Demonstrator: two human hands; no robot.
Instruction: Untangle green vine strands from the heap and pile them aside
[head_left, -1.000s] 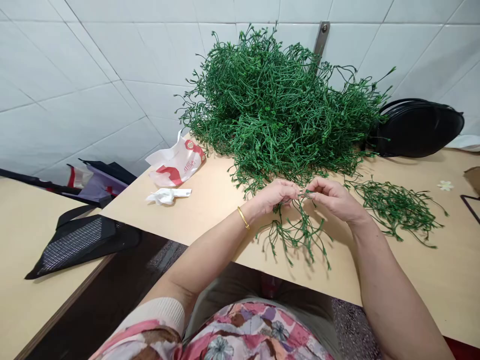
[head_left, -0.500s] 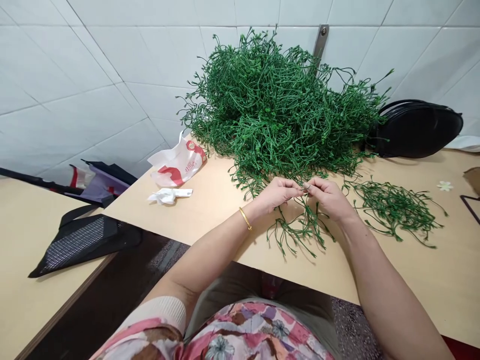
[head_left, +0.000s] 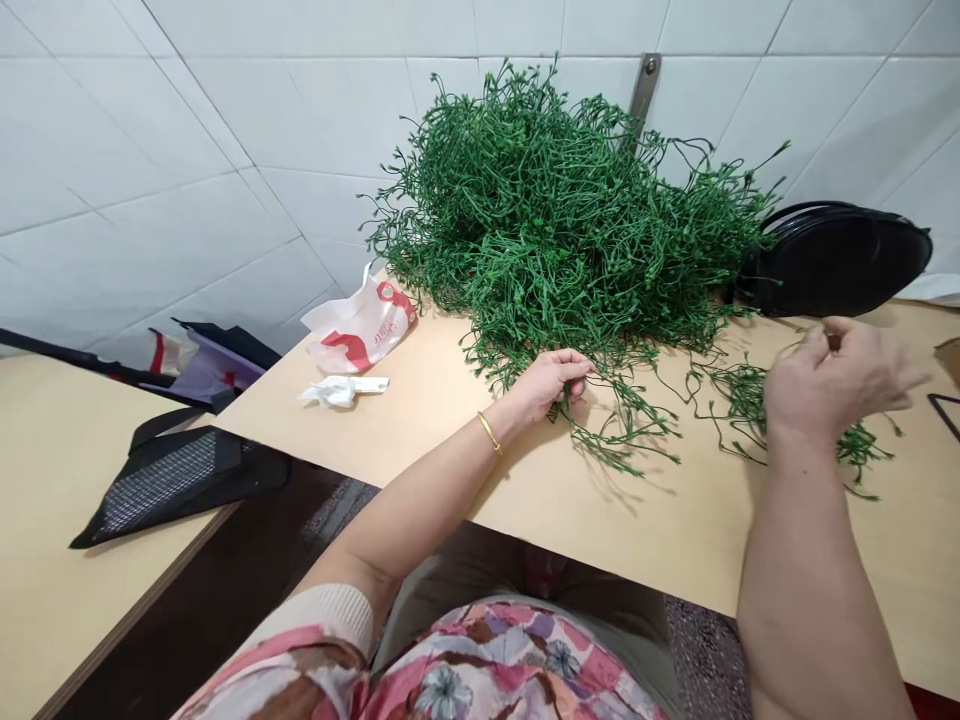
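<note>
My left hand [head_left: 555,385], with a gold bangle at the wrist, pinches a small bunch of green stems [head_left: 626,425] whose tips hang over the table toward the right. A big heap of green stems [head_left: 555,210] rises behind it against the wall. On the right, my right hand [head_left: 836,380] is above a smaller pile of green stems [head_left: 742,395], covering its middle. Its thumb and forefinger are curled close together, while the other fingers are smeared by motion; whether it holds anything is hidden.
A black bag [head_left: 844,258] lies at the back right. On the left are a red and white plastic wrapper [head_left: 360,330], a crumpled white tissue [head_left: 341,391] and, on another table, a black mesh item [head_left: 165,480]. A metal bracket [head_left: 643,95] is on the wall.
My right hand has left my left hand and moved right, over the smaller pile. My left hand keeps its bunch, which has swung to the right.
</note>
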